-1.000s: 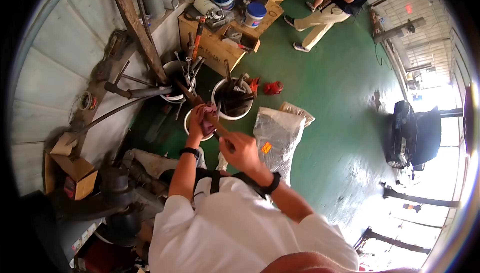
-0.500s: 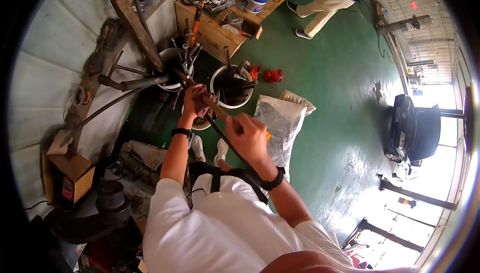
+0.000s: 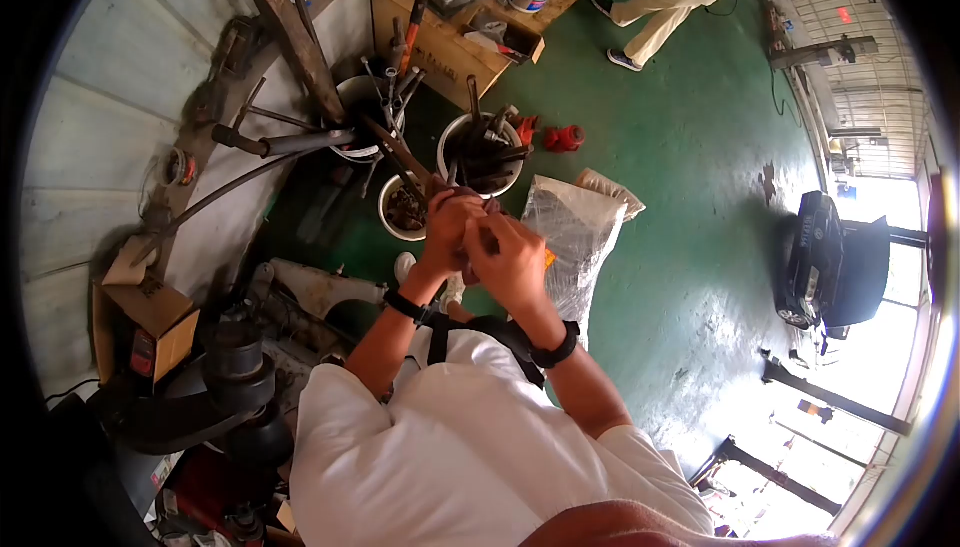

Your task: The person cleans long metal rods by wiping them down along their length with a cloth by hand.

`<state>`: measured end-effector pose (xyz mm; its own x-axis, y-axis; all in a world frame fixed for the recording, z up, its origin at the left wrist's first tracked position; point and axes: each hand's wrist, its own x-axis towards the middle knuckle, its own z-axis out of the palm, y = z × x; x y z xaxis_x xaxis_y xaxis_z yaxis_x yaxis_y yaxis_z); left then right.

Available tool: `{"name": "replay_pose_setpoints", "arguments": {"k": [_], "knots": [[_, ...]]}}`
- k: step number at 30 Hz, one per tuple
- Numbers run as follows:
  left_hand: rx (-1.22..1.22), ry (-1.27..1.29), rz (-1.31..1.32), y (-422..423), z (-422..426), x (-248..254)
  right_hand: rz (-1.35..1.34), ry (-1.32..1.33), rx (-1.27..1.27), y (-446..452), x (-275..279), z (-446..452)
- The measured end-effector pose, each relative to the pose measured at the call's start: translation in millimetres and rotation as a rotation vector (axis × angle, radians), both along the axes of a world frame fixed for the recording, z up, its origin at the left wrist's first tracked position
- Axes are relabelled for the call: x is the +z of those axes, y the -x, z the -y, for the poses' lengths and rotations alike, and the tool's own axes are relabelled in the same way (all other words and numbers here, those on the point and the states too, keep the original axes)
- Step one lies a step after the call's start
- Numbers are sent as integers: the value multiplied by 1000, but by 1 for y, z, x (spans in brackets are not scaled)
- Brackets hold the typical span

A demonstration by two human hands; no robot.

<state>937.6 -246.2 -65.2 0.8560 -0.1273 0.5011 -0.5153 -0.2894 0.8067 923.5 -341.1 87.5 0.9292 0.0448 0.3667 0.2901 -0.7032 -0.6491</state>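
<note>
A long brown metal bar (image 3: 402, 155) slants from the tool bucket toward my body. My left hand (image 3: 452, 232) is closed around it with a dark reddish rag (image 3: 470, 274), of which only small parts show. Close against it, my right hand (image 3: 510, 259) is curled into a fist at the bar's near end, which the fingers mostly hide. Beyond my hands stand a white bucket of metal tools (image 3: 445, 152), a bucket with wrenches (image 3: 345, 97) and a smaller tub of small parts (image 3: 386, 215).
A wooden box (image 3: 430, 57) with containers stands ahead. Plastic-wrapped material (image 3: 570, 237) lies to the right, near a red jack-like object (image 3: 565, 139). Machinery (image 3: 235, 377) and an open cardboard box (image 3: 150, 322) are at left. Another person (image 3: 665, 12) stands farther off; a car (image 3: 825, 262) is at right.
My left hand has slid back along the bar with the rag, toward my body, and now meets my right hand. The view has shifted slightly, uncovering the small tub.
</note>
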Motion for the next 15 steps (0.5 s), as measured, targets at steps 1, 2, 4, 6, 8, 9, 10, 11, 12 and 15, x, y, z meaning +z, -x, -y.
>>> {"name": "replay_pose_setpoints", "arguments": {"k": [1,2,4,6,8,9,10,11,12,15], "knots": [[3,-7,18,-6,-5,-7,-4,4,-1,3,0,0],[2,-3,14,-12,-13,-16,-36,21,-6,7,0,1],[-67,-192,134,-26,-30,-29,-77,42,-13,11,1,1],[-55,-209,149,-38,-38,-43,-96,-11,-19,13,1,-1],[-44,-230,166,-51,-48,-60,-97,-1,-18,14,2,-3],[-36,-216,130,-59,-53,-70,-92,8,-14,14,2,-6],[-28,-202,93,-66,-60,-84,-99,6,-14,14,3,-8],[-28,-204,85,-73,-66,-97,-136,18,-15,15,4,-11],[-77,-69,-63,-79,-71,-119,-173,32,-13,16,6,-13],[-131,233,-440,-94,-90,-225,-167,-36,22,21,2,-23]]}}
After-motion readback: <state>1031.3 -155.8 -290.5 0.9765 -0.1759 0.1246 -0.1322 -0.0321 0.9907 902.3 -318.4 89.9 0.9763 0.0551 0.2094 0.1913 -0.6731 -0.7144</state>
